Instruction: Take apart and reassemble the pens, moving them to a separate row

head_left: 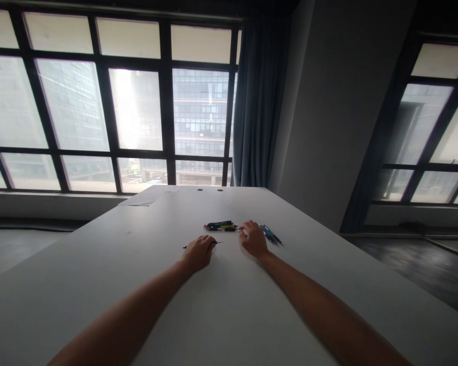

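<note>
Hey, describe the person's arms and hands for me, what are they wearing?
Both arms are bare from as far up as the view shows down to the fingers: no sleeves, no gloves. The left hand and right hand show no watch, bracelet or ring that can be made out, though the backlit picture is dim and the hands are small.

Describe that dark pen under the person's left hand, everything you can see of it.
The dark pen is thin and looks black, lying flat and roughly crosswise on the white table. The left hand rests over its middle, so only the two ends show: one sticks out past the hand's left side, the finer tip past the right. It lies apart from the colourful pens further back. Material and markings are too small to tell.
</note>
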Tool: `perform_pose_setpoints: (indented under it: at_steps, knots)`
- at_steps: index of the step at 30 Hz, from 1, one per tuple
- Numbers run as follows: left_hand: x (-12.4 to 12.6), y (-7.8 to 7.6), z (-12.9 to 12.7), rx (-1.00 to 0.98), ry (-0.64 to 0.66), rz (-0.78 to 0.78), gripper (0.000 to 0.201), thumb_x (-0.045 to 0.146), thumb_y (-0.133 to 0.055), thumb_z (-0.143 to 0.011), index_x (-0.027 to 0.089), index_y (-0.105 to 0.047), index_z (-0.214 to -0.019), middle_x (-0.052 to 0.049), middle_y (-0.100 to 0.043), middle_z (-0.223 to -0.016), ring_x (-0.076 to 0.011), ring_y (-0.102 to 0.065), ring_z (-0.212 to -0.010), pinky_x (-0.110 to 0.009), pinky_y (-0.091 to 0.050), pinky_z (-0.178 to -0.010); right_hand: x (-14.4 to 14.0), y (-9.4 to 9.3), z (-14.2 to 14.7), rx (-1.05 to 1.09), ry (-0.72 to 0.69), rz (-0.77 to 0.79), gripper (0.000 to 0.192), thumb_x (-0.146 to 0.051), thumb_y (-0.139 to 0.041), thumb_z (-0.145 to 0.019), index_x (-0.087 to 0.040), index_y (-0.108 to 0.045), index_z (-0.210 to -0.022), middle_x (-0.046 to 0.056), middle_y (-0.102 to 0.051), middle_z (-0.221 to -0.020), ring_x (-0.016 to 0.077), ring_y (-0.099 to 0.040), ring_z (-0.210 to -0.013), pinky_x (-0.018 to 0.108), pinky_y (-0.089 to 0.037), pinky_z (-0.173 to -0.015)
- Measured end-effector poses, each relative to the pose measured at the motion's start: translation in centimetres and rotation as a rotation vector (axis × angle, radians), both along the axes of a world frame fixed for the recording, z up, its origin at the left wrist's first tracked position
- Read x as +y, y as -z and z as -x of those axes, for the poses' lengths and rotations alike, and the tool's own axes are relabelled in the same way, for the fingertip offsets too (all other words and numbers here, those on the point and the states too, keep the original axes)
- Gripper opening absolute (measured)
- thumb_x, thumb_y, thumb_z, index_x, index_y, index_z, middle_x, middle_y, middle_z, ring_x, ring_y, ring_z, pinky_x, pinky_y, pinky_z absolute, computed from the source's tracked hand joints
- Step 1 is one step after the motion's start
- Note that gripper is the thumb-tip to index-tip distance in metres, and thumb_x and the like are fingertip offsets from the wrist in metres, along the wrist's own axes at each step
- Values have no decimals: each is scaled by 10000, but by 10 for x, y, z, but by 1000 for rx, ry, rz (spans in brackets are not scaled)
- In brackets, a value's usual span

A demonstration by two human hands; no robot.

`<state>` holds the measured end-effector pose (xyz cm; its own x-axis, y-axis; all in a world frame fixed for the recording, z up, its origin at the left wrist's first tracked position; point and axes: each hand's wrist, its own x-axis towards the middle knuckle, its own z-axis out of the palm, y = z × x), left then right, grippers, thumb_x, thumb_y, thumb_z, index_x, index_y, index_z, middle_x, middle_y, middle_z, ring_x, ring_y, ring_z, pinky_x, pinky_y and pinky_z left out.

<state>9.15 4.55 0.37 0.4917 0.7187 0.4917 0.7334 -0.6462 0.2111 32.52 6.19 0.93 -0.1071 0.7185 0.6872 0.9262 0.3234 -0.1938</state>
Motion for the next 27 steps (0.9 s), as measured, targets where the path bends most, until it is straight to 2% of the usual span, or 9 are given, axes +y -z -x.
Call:
perform_pose_setpoints:
  at_steps: [4,8,15,18,23,27]
  knots:
    - [1,1,0,18,-5,13,266,283,-372,-949,192,-607,-1034,-80,-662,-995,-193,-614,-855,-299,-491,-717,6,3,-13,-85,109,124,141,-249,-583,-818,-174,-692,-866,85,-600,-1037,217,-511,-990,330,-322,-864]
    - [4,4,0,-2,-5,6,261,282,-383,-943,187,-609,-1032,-89,-653,-992,-196,-609,-882,-303,-492,-746,4,6,-5,-153,159,185,161,-237,-563,-824,-164,-704,-846,103,-600,-1027,234,-486,-1004,334,-316,-825]
    - [3,3,0,-6,-19,25,244,247,-402,-925,167,-615,-1013,-99,-644,-993,-205,-593,-911,-314,-495,-775,4,2,-1,-170,177,300,164,-248,-555,-857,-163,-690,-818,105,-603,-1031,240,-485,-1012,329,-312,-809]
    - [2,2,0,0,-28,29,241,242,-405,-922,168,-618,-1010,-97,-643,-983,-208,-592,-912,-317,-495,-780,2,3,2,-179,93,271,116,-208,-564,-856,-162,-659,-809,92,-614,-1002,224,-508,-987,318,-321,-799]
    - [4,5,2,-17,-23,23,236,252,-410,-925,178,-620,-1004,-96,-639,-972,-208,-601,-901,-321,-495,-781,-10,5,19,-97,-153,157,105,-108,-526,-868,-166,-613,-861,50,-650,-889,175,-567,-877,295,-342,-804]
    - [4,5,2,-26,-11,22,260,260,-394,-930,172,-625,-1010,-100,-641,-970,-202,-604,-887,-317,-496,-777,-19,5,32,-80,-243,79,111,-109,-519,-871,-166,-614,-856,48,-658,-862,174,-579,-854,297,-356,-814]
